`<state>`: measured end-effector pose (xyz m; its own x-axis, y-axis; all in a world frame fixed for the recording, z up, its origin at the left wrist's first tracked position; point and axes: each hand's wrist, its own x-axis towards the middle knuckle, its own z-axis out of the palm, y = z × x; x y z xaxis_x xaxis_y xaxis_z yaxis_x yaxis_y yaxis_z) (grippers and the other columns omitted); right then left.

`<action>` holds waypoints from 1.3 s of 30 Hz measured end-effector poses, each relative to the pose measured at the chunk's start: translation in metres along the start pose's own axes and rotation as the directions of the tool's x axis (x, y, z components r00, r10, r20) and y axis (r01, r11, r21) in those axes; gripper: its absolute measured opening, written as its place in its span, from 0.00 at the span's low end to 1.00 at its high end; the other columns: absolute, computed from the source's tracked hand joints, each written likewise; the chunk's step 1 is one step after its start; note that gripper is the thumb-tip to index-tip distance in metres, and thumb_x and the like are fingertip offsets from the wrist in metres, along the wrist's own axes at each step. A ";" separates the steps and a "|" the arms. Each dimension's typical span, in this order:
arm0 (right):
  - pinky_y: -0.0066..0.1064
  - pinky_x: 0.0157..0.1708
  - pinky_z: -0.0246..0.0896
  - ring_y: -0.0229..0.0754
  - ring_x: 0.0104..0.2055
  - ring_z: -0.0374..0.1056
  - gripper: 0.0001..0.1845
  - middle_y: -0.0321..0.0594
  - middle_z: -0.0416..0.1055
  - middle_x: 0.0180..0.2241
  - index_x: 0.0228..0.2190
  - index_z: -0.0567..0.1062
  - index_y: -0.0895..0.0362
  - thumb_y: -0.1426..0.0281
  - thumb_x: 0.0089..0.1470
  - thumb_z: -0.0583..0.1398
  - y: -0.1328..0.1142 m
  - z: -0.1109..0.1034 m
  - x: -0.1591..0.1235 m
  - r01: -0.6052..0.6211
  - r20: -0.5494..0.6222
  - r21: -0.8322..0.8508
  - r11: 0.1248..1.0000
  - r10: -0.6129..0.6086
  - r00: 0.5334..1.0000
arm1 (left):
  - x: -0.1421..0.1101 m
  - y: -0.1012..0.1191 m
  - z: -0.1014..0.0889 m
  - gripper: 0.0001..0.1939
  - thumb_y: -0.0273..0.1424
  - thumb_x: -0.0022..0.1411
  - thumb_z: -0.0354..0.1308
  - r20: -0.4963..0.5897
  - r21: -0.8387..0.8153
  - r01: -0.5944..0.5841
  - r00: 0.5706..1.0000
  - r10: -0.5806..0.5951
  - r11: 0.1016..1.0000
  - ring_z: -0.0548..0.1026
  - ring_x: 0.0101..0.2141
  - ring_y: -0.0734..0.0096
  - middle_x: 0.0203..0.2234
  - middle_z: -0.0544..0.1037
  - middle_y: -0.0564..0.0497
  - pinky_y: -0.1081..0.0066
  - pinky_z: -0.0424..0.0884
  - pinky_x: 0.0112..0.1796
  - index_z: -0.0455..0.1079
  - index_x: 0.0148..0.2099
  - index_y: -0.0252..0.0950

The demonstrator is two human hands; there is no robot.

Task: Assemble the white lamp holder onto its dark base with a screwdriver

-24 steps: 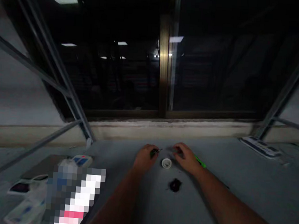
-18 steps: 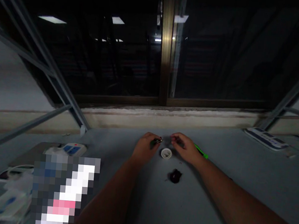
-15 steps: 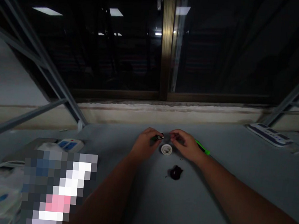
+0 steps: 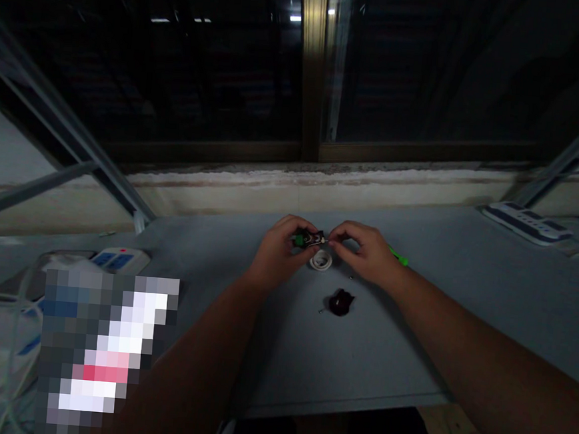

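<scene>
My left hand [image 4: 281,253] is closed on a small dark circuit board [image 4: 312,239] with a green block at its left end. Against the board's right end, the thumb and forefinger of my right hand [image 4: 367,250] are pinched; what is between them is too small to tell. A white ring-shaped part [image 4: 321,261] lies on the table just below the fingers. Nearer to me sits a dark red-brown, cup-like piece [image 4: 341,303]. Tiny metal screws lie close by, one screw [image 4: 321,311] to its left and another [image 4: 351,277] above it. Behind my right wrist a bright green tool [image 4: 399,256] shows in part.
A power strip [image 4: 525,223] stands at the back right of the grey table [image 4: 462,311]. On the left are another power strip [image 4: 122,260], white cables [image 4: 22,303] and a pixelated area. Metal frame legs rise at both sides before a dark window.
My right hand has come up to the board, so its fingertips now meet the board's end. The board shows more clearly in my left hand. The view has tilted downward.
</scene>
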<state>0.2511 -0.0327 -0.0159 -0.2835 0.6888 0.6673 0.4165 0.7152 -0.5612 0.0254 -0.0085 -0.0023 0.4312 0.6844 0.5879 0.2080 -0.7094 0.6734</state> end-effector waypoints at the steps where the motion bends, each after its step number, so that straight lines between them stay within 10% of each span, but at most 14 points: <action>1: 0.32 0.40 0.66 0.39 0.38 0.73 0.03 0.38 0.77 0.35 0.36 0.77 0.56 0.73 0.60 0.61 0.000 0.000 0.000 0.018 -0.005 -0.013 1.000 -0.018 1.000 | -0.001 0.000 0.002 0.17 0.28 0.57 0.71 -0.001 -0.076 0.040 0.999 -0.040 0.996 0.78 0.43 0.66 0.42 0.78 0.46 0.67 0.75 0.44 0.73 0.48 0.37; 8: 0.31 0.38 0.66 0.38 0.37 0.73 0.02 0.38 0.76 0.34 0.35 0.77 0.55 0.72 0.61 0.63 -0.001 0.000 -0.001 0.102 -0.026 -0.033 0.994 -0.103 0.994 | 0.000 0.009 0.011 0.24 0.29 0.52 0.75 0.023 -0.431 0.239 0.967 -0.255 0.870 0.78 0.37 0.72 0.37 0.79 0.50 0.71 0.73 0.41 0.69 0.49 0.36; 22: 0.32 0.37 0.66 0.40 0.37 0.72 0.10 0.40 0.79 0.37 0.39 0.80 0.55 0.62 0.60 0.65 -0.005 0.002 -0.005 -0.251 0.073 0.154 0.956 0.242 0.968 | 0.004 0.009 0.011 0.16 0.29 0.53 0.74 0.046 -0.462 0.289 0.952 -0.303 0.838 0.78 0.41 0.70 0.40 0.82 0.49 0.65 0.73 0.48 0.73 0.41 0.35; 39: 0.31 0.36 0.63 0.38 0.34 0.69 0.15 0.38 0.76 0.32 0.35 0.79 0.58 0.59 0.63 0.61 0.003 0.004 -0.004 -0.292 0.150 0.225 0.929 0.263 0.953 | 0.004 0.006 0.009 0.16 0.29 0.52 0.75 0.094 -0.397 0.291 0.956 -0.277 0.871 0.78 0.37 0.72 0.36 0.82 0.49 0.67 0.74 0.43 0.72 0.39 0.34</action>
<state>0.2502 -0.0332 -0.0219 -0.2904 0.8623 0.4148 0.2752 0.4904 -0.8269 0.0358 -0.0112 0.0001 0.4373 0.8351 0.3339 -0.0416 -0.3520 0.9351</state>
